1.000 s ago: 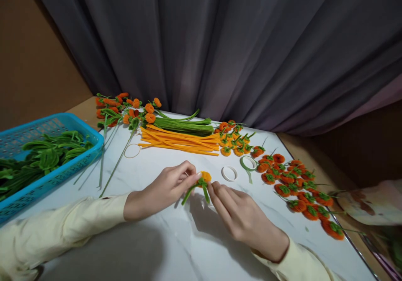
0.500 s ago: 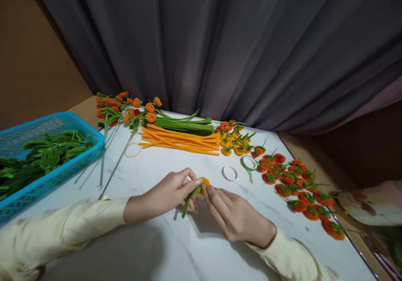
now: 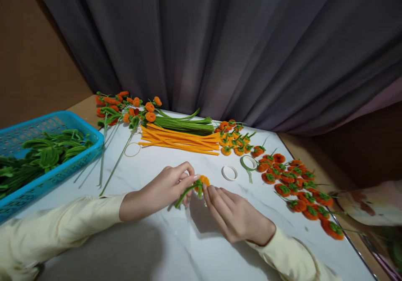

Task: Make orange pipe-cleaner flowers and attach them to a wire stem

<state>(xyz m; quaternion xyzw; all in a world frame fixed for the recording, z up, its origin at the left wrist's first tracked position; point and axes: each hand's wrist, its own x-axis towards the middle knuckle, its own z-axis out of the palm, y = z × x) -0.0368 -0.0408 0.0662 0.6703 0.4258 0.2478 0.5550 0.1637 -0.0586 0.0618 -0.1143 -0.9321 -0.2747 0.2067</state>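
Between both hands, above the white marbled tabletop (image 3: 176, 247), is a small yellow-orange pipe cleaner flower (image 3: 204, 180) with a green fuzzy stem (image 3: 185, 194). My left hand (image 3: 168, 189) pinches the green stem between thumb and fingers, just left of the bloom. With closed fingertips, my right hand (image 3: 234, 212) grips the right side of the bloom. Beyond the hands lie a bundle of yellow-orange pipe cleaners (image 3: 179, 140) and a green pipe cleaner bundle (image 3: 185, 125). Two tape rolls sit up and to the right: a white one (image 3: 230, 173) and a green one (image 3: 249, 163).
A blue basket (image 3: 94, 145) with green pipe cleaner pieces stands at left. Orange flowers on stems (image 3: 125, 109) lie at the back left, near a rubber band (image 3: 132, 150). Several orange flowers (image 3: 298, 189) spread along the right edge, yellow ones (image 3: 235, 143) behind. A grey curtain (image 3: 201, 46) hangs behind.
My left hand has shifted slightly left and up, and the green stem tilts further left. More of the green at the flower's base now shows. My right hand stays nearly still.
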